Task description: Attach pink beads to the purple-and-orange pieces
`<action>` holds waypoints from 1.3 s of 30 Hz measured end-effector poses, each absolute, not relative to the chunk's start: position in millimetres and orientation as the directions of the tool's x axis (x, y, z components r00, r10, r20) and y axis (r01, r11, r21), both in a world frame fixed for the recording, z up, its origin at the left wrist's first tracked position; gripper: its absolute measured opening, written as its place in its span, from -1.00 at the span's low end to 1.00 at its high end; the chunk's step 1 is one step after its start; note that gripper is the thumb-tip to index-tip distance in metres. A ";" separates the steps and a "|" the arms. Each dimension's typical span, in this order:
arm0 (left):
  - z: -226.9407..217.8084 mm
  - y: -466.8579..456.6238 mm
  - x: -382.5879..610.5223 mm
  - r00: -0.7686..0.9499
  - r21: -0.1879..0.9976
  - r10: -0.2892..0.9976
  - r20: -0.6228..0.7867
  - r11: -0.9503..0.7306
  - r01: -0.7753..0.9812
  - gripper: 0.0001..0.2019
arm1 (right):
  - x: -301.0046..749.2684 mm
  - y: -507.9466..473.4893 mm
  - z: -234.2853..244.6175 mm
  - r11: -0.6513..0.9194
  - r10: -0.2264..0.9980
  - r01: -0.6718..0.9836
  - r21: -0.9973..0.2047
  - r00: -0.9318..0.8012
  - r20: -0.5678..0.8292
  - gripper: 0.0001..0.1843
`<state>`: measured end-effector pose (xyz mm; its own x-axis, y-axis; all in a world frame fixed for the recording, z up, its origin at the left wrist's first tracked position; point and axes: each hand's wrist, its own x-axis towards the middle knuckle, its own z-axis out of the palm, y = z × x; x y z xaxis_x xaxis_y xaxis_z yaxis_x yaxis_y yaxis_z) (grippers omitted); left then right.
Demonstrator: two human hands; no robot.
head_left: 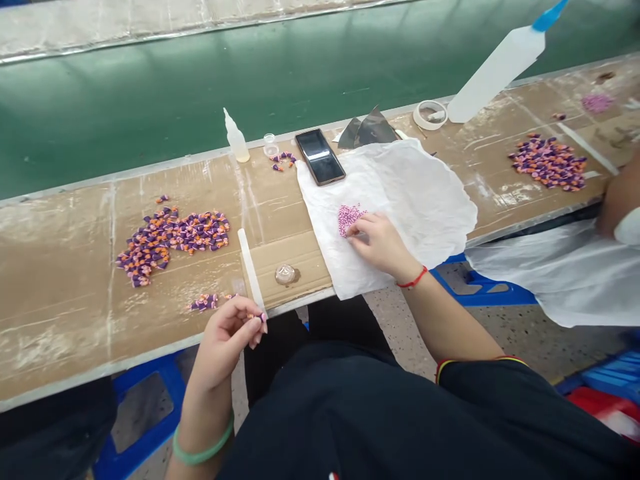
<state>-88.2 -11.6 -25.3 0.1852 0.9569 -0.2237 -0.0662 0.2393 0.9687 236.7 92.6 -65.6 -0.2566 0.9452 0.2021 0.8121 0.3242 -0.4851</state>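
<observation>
My left hand [225, 340] is raised at the board's front edge, its fingertips pinching a small purple-and-orange piece [261, 318]. A flat white stick [251, 270] runs up from those fingertips across the cardboard. My right hand [375, 243] rests on a white crinkled sheet [420, 200], its fingertips touching the edge of a small heap of pink beads [349, 219]. Whether those fingers hold any beads is hidden. Larger scatters of purple-and-orange pieces [173, 240] lie left of the sheet, and a smaller bunch [204, 303] sits near my left hand.
A black phone [320, 157], a small glue bottle [235, 137] and a tape roll [430, 115] stand along the board's far edge. Another pile of pieces [549, 163] lies right. A co-worker's forearm [621, 200] enters at the right, above a white plastic sheet [555, 273].
</observation>
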 end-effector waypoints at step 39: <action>-24.9 -23.7 -78.8 0.093 0.938 0.943 -0.320 0.329 -0.109 -0.52 | 221.9 95.8 -66.0 0.531 0.811 0.806 -0.263 -0.392 0.434 -0.78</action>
